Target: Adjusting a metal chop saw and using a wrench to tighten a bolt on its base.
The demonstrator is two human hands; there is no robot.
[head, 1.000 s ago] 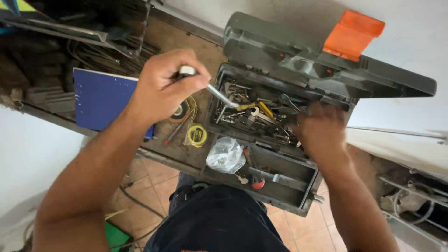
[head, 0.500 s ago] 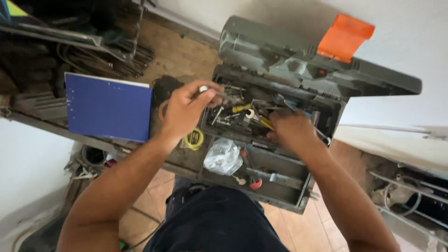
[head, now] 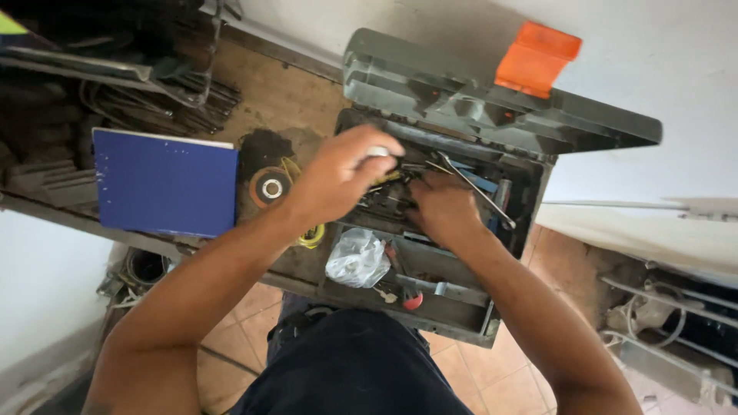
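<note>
An open grey toolbox [head: 461,315] with an orange latch [head: 536,58] on its raised lid sits on a wooden bench. My left hand [head: 338,173] hovers over the box's left part, closed around a small metal tool whose shiny tip shows at my fingers. My right hand [head: 442,204] is down among the metal tools inside the box, its fingers buried and hidden. Long metal tools [head: 477,188] lie just right of that hand. A clear plastic bag of small parts [head: 357,260] rests in the front tray.
A blue book [head: 165,180] lies on the bench to the left, next to an orange-rimmed disc [head: 270,187] and a yellow wire coil [head: 311,237]. Dark metal bars [head: 154,92] are stacked at the back left. Tiled floor and cables lie below.
My left hand has moved right from above the bench into the toolbox with the small tool. My right hand has shifted left and deeper among the tools.
</note>
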